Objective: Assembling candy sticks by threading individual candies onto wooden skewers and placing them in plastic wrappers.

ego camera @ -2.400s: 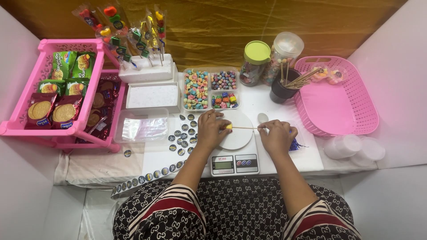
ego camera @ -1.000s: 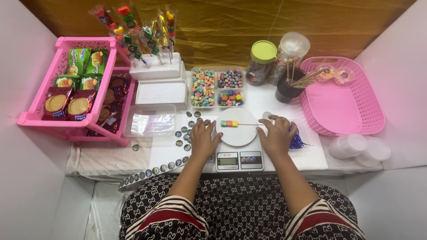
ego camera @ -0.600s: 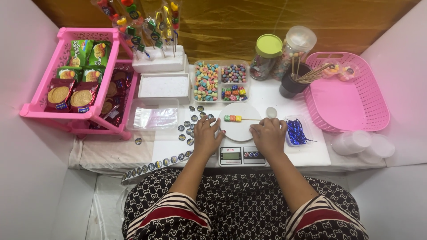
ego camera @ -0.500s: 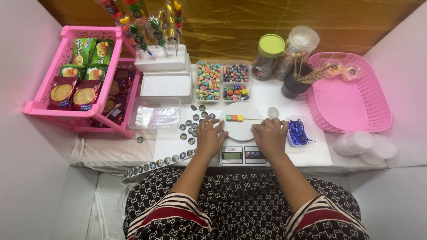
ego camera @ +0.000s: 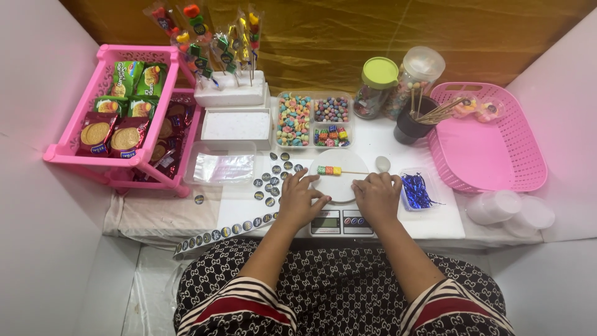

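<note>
While both hands rest palm-down on the white worktop [ego camera: 435, 218], the left hand [ego camera: 300, 198] lies with fingers spread at the left edge of the round white scale plate [ego camera: 339, 186], gripping nothing. At the plate's right edge, the right hand [ego camera: 376, 194] lies loosely curled, also empty. Across the plate's far rim lies a thin wooden skewer threaded with coloured candy cubes [ego camera: 329, 170], just beyond the fingertips. A small clear tub of blue twist ties [ego camera: 416, 190] sits just right of the right hand.
</note>
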